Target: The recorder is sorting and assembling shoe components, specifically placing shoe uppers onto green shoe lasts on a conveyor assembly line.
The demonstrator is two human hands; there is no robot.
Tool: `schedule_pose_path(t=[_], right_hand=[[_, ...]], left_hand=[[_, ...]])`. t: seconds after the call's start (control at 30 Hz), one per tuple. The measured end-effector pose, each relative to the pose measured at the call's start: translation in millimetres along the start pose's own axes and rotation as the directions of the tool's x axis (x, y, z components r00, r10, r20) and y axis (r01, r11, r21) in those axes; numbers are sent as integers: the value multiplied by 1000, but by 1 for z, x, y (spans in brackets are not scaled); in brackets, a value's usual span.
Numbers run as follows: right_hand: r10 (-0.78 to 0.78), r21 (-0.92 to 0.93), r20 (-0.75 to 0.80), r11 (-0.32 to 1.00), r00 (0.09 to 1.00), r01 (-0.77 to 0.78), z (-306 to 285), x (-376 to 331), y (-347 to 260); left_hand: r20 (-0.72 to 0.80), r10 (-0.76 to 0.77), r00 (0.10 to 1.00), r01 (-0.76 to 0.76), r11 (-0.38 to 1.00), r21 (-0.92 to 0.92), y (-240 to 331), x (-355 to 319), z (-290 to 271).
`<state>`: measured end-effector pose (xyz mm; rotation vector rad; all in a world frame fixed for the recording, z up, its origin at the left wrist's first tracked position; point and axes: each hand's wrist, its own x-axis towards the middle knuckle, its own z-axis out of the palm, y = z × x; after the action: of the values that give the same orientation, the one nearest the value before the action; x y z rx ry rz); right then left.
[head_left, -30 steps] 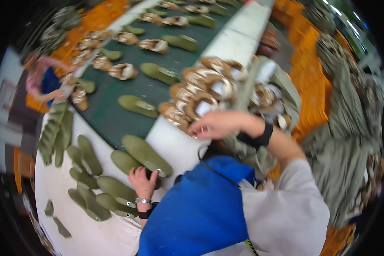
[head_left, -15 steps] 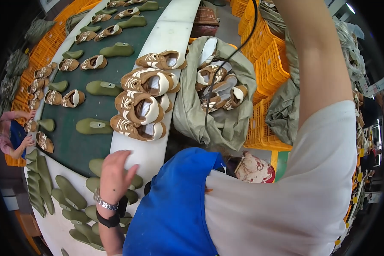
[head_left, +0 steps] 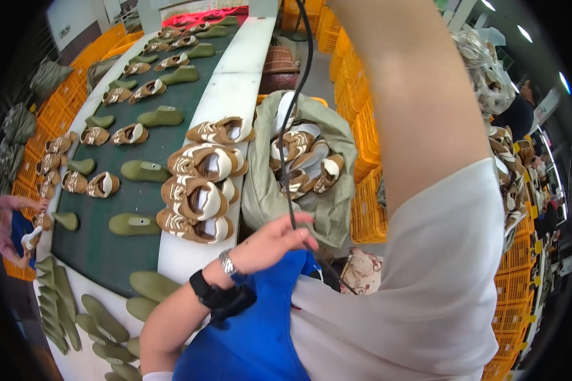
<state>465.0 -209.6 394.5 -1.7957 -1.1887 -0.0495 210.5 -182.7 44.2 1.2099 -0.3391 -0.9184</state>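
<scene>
My left hand [head_left: 270, 244], with a metal bracelet watch [head_left: 232, 265] and a black wrist device [head_left: 225, 295] behind it, is beside a thin black cable [head_left: 284, 152]. Its thumb and fingers are apart around the cable, and no firm grip shows. My right arm [head_left: 419, 95] is raised past the upper edge, so the right hand is out of the picture. Left of my hand, several brown and white sneakers [head_left: 200, 198] are heaped on the white table edge [head_left: 225, 95]. Ahead of it, a bag-lined container [head_left: 267, 184] holds more sneakers [head_left: 308, 162].
Pairs of shoes and green shoe lasts [head_left: 145, 169] lie on the dark green belt [head_left: 117, 254]. More lasts [head_left: 105, 317] cover the near white tabletop. Orange crates [head_left: 368, 213] stand at right. Across the belt a co-worker's arm [head_left: 25, 204] reaches toward a row of shoes.
My left hand has moved right, from above the shoe lasts to the hanging cable. My view has shifted, and the right arm stays raised. The co-worker's hands have moved.
</scene>
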Motion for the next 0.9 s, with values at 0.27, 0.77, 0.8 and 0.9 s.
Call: schedule_pose_path(t=[0.27, 0.77, 0.8, 0.9], right_hand=[[401, -412, 322, 875, 857, -255, 71, 6, 128], [388, -298, 357, 910, 850, -290, 120, -36, 141], [373, -290, 356, 916, 857, -278, 125, -40, 148], [327, -189, 145, 936, 934, -299, 139, -54, 174]], left_hand=[[178, 423, 888, -440, 673, 595, 87, -48, 90], [218, 262, 940, -340, 661, 669, 60, -74, 94], [247, 225, 943, -334, 620, 710, 56, -78, 97], [278, 236, 931, -365, 574, 733, 56, -87, 98]])
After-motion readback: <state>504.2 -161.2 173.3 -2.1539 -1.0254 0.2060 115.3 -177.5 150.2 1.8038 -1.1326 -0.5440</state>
